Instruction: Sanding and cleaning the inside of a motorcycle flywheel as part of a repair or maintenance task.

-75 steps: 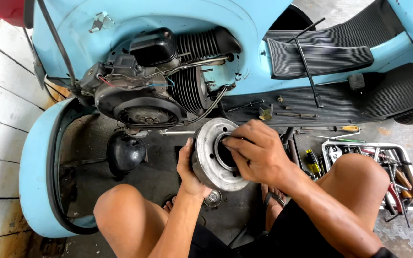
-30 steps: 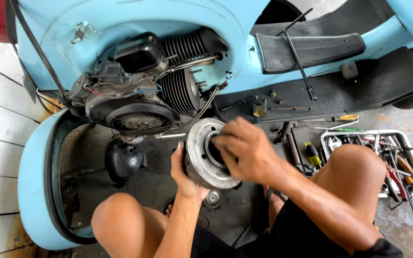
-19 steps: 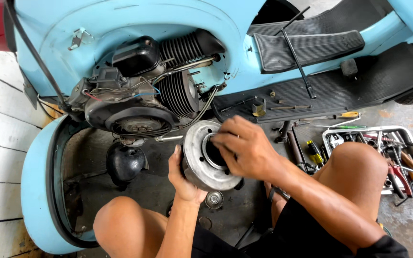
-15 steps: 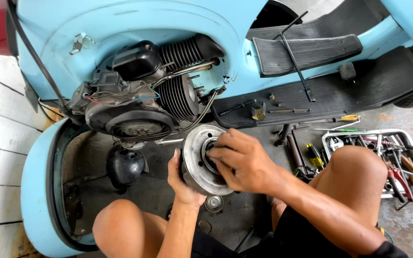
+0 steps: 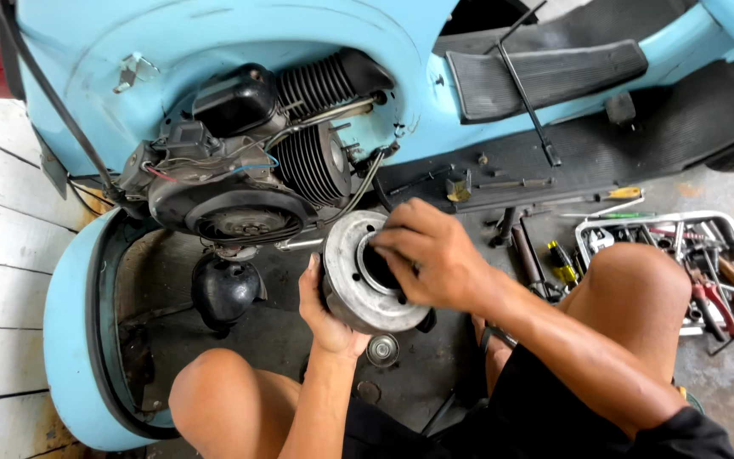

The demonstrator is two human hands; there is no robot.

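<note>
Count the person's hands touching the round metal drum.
2: the left hand cups the drum from below on its left; the right hand lies over its face, fingers in the centre opening.

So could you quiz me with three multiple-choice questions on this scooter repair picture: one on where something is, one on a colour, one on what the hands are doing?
1. Where is the white tool tray?
A. By the person's right knee
B. Under the engine
C. On the seat

2. What colour is the scooter body?
A. Red
B. Light blue
C. Green

3. How is the round metal drum held?
A. Lying alone on the floor
B. Left hand supporting it, right hand at its centre
C. Bolted to the engine

Answers: 1 A, the tray sits on the floor right of that knee. 2 B, the panels are pale blue. 3 B, both hands grip it, clear of the engine.
</note>
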